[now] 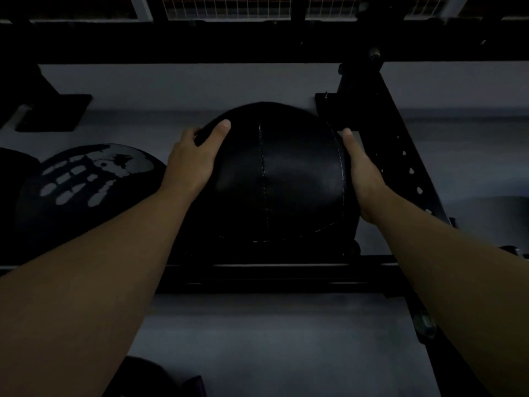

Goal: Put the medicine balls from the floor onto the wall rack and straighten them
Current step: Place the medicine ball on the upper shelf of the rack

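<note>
A black stitched medicine ball (pixel 280 179) sits on the black wall rack's front rail (pixel 274 272), close to the rack's right upright. My left hand (pixel 194 159) grips its upper left side, fingers curled over the top. My right hand (pixel 362 176) presses flat against its right side, between the ball and the upright. A second black medicine ball (pixel 86 184) with a grey handprint logo rests on the rack just to the left, touching my left forearm. The scene is dim.
The rack's perforated right upright (pixel 406 173) slants down past my right wrist. A black beam (pixel 200 41) spans the top. Another dark ball (pixel 14 173) shows at the far left edge, and a dark rounded object (pixel 151 376) lies on the grey floor below.
</note>
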The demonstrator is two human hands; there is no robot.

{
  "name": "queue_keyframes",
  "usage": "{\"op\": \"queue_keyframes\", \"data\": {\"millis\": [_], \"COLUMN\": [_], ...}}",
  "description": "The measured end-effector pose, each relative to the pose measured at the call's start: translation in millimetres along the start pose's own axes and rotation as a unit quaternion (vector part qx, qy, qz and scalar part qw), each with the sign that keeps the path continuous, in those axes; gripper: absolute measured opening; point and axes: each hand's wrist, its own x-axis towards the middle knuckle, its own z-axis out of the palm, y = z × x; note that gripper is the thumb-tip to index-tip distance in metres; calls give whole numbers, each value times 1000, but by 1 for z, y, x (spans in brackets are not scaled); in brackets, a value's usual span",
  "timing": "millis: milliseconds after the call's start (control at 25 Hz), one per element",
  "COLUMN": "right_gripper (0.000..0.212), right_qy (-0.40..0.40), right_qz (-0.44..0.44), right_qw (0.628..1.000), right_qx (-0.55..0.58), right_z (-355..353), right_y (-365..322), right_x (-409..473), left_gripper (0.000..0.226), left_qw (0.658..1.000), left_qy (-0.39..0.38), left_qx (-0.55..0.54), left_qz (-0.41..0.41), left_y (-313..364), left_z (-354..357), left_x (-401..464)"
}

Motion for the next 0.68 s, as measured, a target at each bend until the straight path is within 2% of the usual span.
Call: {"op": "queue_keyframes", "data": {"millis": [160,320,520,680], "right_gripper": [93,117,105,76], "right_qy": [14,-15,-32,-59], "right_qz": [31,41,12,-5], "right_qw": [998,997,998,998], "right_qx": [51,63,50,31], "right_z": [-1,-5,-17,-27], "right_y": [12,22,11,-17], "right_x": [15,24,-2,-36], "left_gripper": [74,71,66,62], "left_qw": [1000,1000,999,999], "left_qy": [-1,-7,-16,-1], "left_qx": [-16,1,-15,-15], "left_qz": [2,-13,-36,-43], "left_y": [3,10,27,43], "left_z": [-1,-6,-10,-17], "left_x": [-4,-14,-28,-38]}}
